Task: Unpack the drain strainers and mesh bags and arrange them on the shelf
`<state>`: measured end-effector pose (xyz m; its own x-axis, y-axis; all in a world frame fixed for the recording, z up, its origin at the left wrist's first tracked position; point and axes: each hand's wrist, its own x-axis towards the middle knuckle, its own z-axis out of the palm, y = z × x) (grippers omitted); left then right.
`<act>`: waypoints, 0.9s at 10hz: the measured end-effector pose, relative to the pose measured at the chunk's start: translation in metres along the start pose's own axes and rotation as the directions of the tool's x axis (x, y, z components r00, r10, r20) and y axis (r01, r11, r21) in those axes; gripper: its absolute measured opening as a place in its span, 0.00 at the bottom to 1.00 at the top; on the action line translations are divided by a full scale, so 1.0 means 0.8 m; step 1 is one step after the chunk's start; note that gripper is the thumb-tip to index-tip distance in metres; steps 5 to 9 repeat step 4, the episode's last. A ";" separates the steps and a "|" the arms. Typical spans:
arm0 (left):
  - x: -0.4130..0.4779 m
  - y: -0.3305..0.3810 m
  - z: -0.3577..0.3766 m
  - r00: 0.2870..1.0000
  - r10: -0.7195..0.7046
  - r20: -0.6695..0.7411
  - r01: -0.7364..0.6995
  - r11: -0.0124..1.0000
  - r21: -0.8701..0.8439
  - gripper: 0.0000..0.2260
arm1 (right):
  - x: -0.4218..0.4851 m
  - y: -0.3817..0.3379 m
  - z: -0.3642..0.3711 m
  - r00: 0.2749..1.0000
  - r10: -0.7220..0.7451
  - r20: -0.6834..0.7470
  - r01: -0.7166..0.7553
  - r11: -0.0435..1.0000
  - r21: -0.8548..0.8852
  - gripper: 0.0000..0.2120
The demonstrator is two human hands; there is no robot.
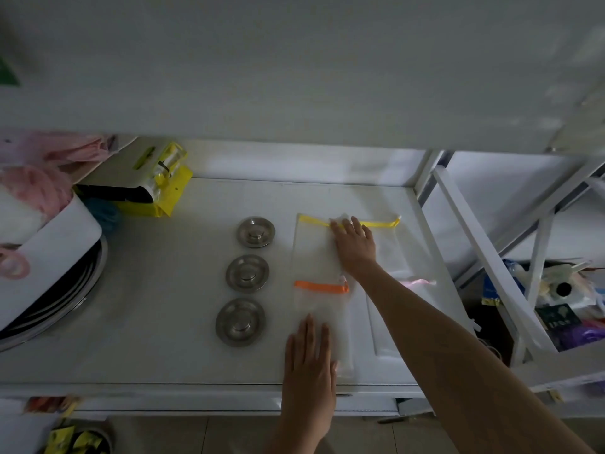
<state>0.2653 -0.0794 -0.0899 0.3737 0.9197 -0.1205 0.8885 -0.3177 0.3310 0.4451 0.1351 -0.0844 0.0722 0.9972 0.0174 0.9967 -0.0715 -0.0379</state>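
Mesh bags lie flat on the white shelf (170,322), to the right of the strainers, and I read both hands as smoothing them into place. Nearest me, my left hand (309,362) rests palm-down on the orange-trimmed bag (322,309), fingers straight and close together, gripping nothing; the flat press probably keeps the thin mesh from sliding or curling at the shelf's front edge. Farther in, my right hand (355,239) reaches across to the yellow-trimmed bag (314,247), fingers slightly spread over its top band, also clamped on nothing. A pink-trimmed bag (417,285) lies partly under my right forearm. Left of the bags, three steel drain strainers (247,273) sit dome-up in a front-to-back column, apart from one another, presumably so each stays visible. Yellow packaging (163,191) stands at the rear left.
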 end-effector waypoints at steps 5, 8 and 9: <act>0.008 -0.033 -0.056 0.982 0.087 0.167 -0.097 0.994 0.049 0.24 | -0.090 -0.005 -0.040 0.965 -0.201 -0.170 0.228 0.962 0.153 0.15; 0.008 -0.033 -0.056 0.982 0.087 0.167 -0.097 0.994 0.049 0.24 | -0.090 -0.005 -0.040 0.965 -0.201 -0.170 0.228 0.962 0.153 0.15; 0.008 -0.033 -0.056 0.982 0.087 0.167 -0.097 0.994 0.049 0.24 | -0.090 -0.005 -0.040 0.965 -0.201 -0.170 0.228 0.962 0.153 0.15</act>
